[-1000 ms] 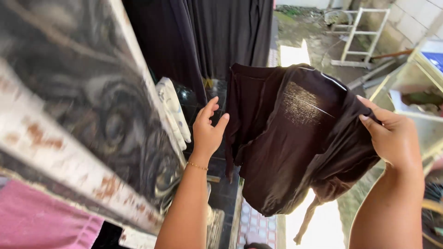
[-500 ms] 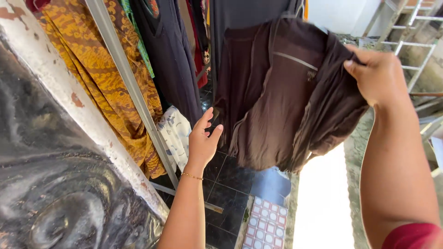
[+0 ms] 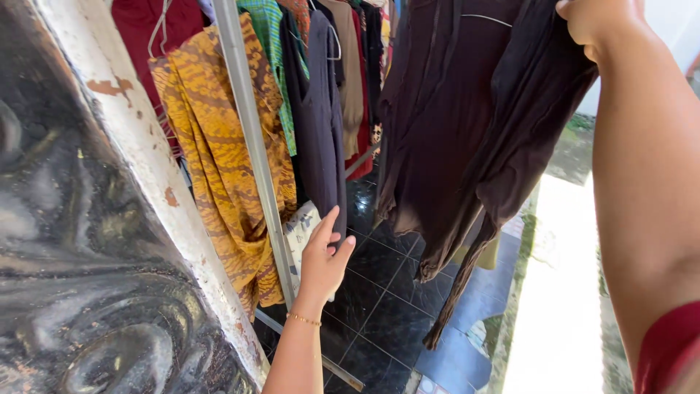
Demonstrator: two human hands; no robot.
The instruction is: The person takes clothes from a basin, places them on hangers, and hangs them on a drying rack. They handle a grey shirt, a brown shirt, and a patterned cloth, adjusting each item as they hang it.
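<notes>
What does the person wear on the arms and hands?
Both hands are bare, without gloves. The left hand has a thin gold bracelet at the wrist and no sleeve in view. The right hand shows no jewellery; a red sleeve covers the upper arm.

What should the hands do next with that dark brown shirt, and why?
Probably bring the empty left hand up to grip the dark brown garment. Only the right hand holds it, raised beside the hanging clothes, and it dangles bunched.
</notes>
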